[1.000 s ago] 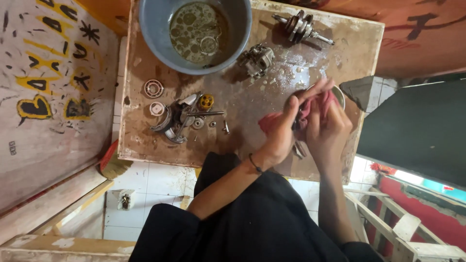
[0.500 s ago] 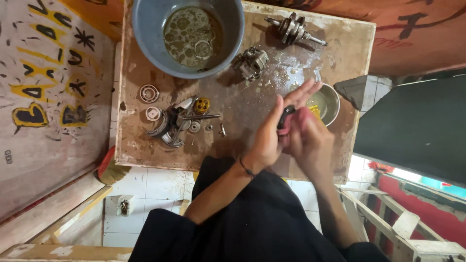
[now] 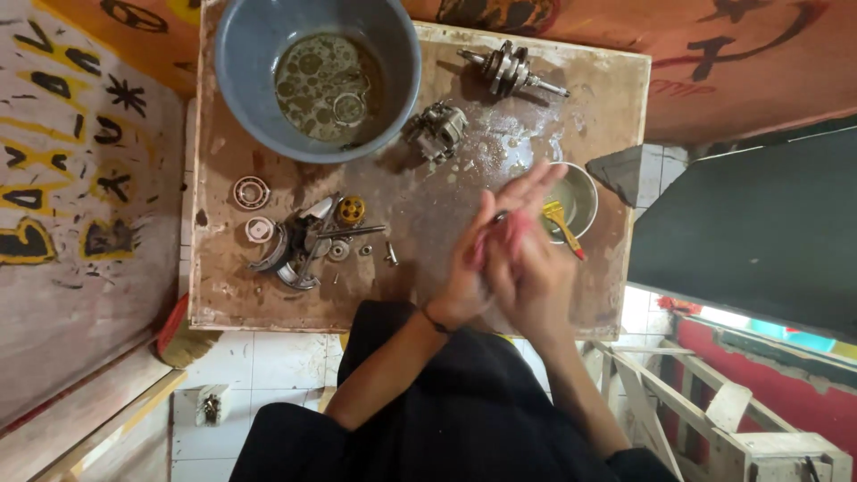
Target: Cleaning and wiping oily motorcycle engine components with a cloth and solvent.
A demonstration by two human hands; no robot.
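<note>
**Hands pressed around a red cloth over a cluttered bench**

At the far left edge of the wooden bench [image 3: 223, 295] lie two ring-shaped bearings [image 3: 251, 192], one above the other. Just to their right sits a heap of small metal parts [image 3: 308, 245]: curved plates, a brass-coloured gear [image 3: 350, 211], a thin shaft and a few loose bolts. Above them stands a blue-grey plastic basin [image 3: 241, 80] holding murky liquid with round parts sunk in it. Further right, near the middle of the bench, rests a small grey engine casting [image 3: 437, 131], and beyond it, near the far edge, a crankshaft [image 3: 511, 69] lies on its side.

The left hand [image 3: 464, 277] and right hand [image 3: 534, 281] are together over the near right part of the bench, palms facing each other, clamped on a red cloth [image 3: 504, 236] of which only a little shows between them. A dark end pokes out at the fingertips; what it is cannot be told, since the hands are blurred.

Just beyond them, a metal bowl [image 3: 585, 192] holds a yellow-handled brush [image 3: 562, 223] that leans over its rim.
</note>
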